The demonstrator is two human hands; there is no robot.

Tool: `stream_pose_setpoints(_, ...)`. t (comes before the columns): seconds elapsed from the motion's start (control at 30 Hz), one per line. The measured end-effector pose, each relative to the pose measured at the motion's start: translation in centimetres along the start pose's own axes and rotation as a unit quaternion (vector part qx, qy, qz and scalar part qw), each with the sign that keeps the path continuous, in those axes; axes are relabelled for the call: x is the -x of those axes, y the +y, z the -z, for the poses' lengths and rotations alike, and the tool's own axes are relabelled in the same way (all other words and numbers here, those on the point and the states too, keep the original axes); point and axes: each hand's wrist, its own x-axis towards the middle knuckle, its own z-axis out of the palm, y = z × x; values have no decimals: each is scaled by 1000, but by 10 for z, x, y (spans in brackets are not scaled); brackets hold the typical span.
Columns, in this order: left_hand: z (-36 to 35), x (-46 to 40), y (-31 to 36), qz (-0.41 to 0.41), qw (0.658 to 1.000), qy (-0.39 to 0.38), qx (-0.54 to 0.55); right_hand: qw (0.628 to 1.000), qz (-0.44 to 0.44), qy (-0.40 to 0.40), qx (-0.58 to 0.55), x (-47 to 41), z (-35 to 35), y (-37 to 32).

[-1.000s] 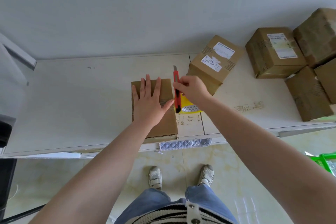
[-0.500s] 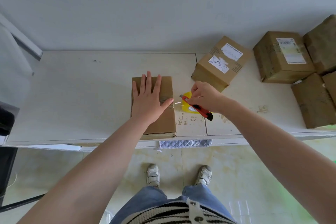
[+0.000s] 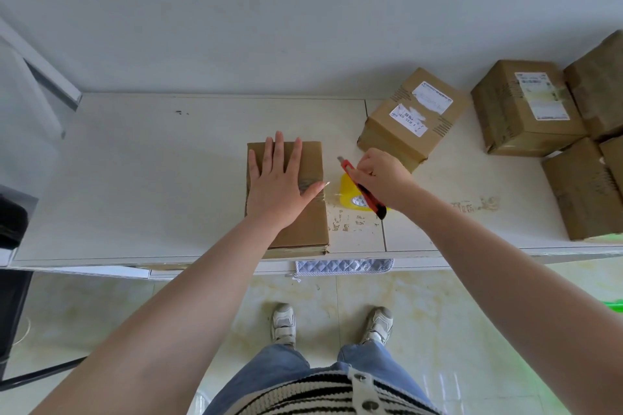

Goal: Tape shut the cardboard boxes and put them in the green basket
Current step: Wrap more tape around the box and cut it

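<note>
Box (image 3: 305,212) brown, flaps closed, tape strip across.

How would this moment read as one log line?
left hand: flat on box | right hand: holding knife | tape roll: beside box

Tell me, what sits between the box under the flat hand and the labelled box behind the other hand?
In the head view: the right hand holding a red utility knife over a yellow tape roll.

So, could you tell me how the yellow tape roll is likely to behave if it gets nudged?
The yellow tape roll seems to lie flat on the table, so it would probably slide rather than roll. A clear strip appears to join it to the cardboard box, likely tethering it.
</note>
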Motion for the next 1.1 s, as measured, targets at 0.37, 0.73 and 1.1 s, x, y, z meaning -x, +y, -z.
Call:
stream_pose_setpoints(0.37, -2, 0, 1, -2, 1000, -4, -3, 853, -193, 288, -389, 40, -24, 69)
stream_pose_setpoints(0.73, 1, -1, 3, 1, 1000, -19, -2, 877, -370, 207, -225, 24, -38, 120)
stream_pose_setpoints(1.1, -1, -1, 2, -2, 1000, -4, -6, 983, 34, -133, 125, -32, 0, -11)
